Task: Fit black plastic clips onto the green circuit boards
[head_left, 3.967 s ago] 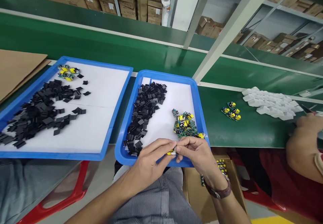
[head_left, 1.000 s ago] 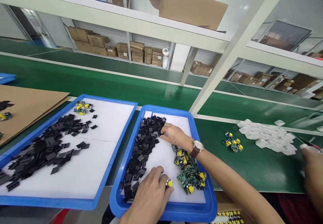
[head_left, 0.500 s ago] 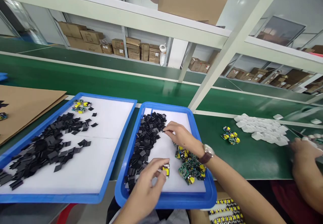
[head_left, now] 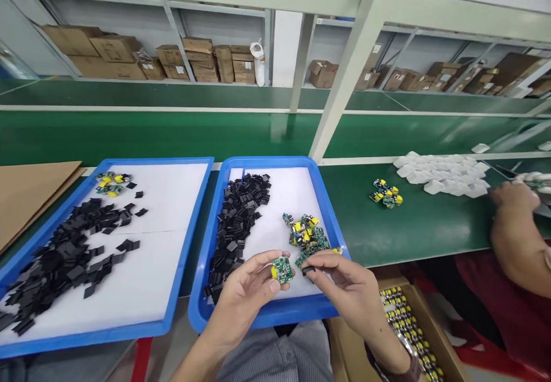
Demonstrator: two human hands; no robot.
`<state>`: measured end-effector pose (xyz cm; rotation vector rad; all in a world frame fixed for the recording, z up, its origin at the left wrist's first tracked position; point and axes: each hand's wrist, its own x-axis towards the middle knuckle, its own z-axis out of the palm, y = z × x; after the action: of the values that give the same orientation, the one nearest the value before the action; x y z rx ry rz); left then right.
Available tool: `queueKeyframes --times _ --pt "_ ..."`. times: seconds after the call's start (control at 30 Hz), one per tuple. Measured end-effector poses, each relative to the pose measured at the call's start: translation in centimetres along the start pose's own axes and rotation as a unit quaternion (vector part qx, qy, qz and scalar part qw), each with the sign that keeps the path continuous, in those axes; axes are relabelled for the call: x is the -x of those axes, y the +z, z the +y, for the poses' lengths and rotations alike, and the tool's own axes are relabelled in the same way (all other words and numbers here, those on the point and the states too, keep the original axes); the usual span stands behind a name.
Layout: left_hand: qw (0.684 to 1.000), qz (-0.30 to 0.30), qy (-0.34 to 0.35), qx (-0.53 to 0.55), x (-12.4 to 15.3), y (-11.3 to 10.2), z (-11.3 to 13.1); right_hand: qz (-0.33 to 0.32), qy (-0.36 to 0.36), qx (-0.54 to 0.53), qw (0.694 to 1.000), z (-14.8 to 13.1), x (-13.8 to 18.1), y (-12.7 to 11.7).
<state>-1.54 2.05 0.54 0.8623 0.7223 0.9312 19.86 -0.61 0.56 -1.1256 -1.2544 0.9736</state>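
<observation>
Between the thumb and fingers of my left hand [head_left: 249, 284] is a small green circuit board [head_left: 282, 269] with a yellow part on its edge. My right hand [head_left: 344, 284] pinches a small black pad [head_left: 308, 269] just right of that board, with a slight gap between them. Both hands are over the front of a blue-rimmed tray [head_left: 267, 316] with a white liner. Along the tray's left side lies a heap of black pads [head_left: 236, 221]. More circuit boards with yellow parts [head_left: 306, 230] are piled on its right side, partly behind my right hand.
A second blue tray [head_left: 172, 290] on the left holds black pads [head_left: 64, 256] and a few boards [head_left: 112, 182]. On the green bench are several boards [head_left: 386, 193] and white pieces [head_left: 443, 172]. A co-worker's arm [head_left: 516, 210] is at right, above a box of boards [head_left: 408, 330].
My right hand has come from the black pad heap toward my left hand, carrying a pad. The board in my left hand is turned to show its green face. The view has shifted.
</observation>
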Motion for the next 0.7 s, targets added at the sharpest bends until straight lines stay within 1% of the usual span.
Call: queueKeyframes --times 0.1,0.17,0.27,0.37,0.5,0.7 --pt "0.999 -0.014 0.015 -0.03 0.3 0.4 0.1 0.016 0.046 -0.029 0.998 0.5 -0.1 0.1" --pt "0.998 -0.015 0.024 -0.049 0.5 0.6 0.2 0.024 0.054 -0.035 0.998 0.7 -0.2 0.2" --pt "0.995 -0.015 0.043 -0.087 0.7 0.4 0.1 0.011 0.043 -0.041 0.998 0.8 -0.1 0.5" --pt "0.989 -0.018 0.081 -0.125 0.8 0.2 -0.3 -0.015 0.024 -0.045 0.999 0.6 0.3 0.9" --pt "0.978 -0.006 0.122 -0.171 0.9 0.2 -0.9 -0.012 0.012 -0.051 0.999 0.3 0.9 1.5" --pt "0.943 0.005 0.174 -0.282 1.0 0.5 -1.2 -0.009 0.012 -0.046 0.999 0.2 1.7 2.4"
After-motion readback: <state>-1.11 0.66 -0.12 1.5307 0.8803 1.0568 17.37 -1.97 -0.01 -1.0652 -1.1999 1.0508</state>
